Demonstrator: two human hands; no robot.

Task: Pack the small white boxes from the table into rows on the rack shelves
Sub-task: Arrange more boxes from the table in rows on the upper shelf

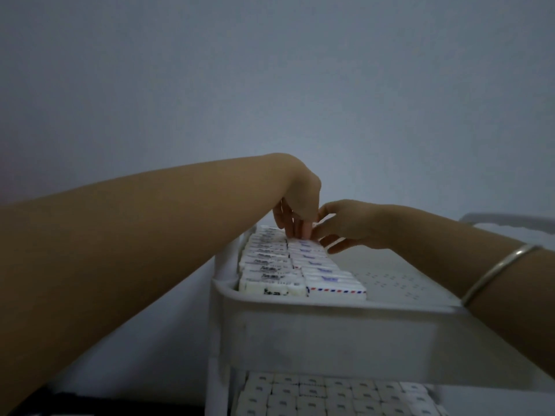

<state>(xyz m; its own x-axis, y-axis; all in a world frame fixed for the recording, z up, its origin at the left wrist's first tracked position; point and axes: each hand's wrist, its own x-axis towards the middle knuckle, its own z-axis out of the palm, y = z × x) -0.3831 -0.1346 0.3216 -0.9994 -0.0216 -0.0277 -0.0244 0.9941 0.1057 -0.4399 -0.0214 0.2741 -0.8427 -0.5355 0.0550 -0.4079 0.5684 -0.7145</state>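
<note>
Fingertips of my left hand [300, 193] press straight down on small white boxes [303, 265] packed in two rows on the white plastic rack's top shelf [330, 307]. My right hand [348, 226] touches the far end of the rows, but I cannot tell its grip. Labels are too blurred to read.

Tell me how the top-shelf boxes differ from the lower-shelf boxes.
Top-shelf boxes fill only two rows at the left, leaving bare floor; lower-shelf boxes cover all that shows. Top-shelf boxes show narrow printed edges, lower-shelf boxes broad faces with one small mark. Both are small, white, tightly packed.
</note>
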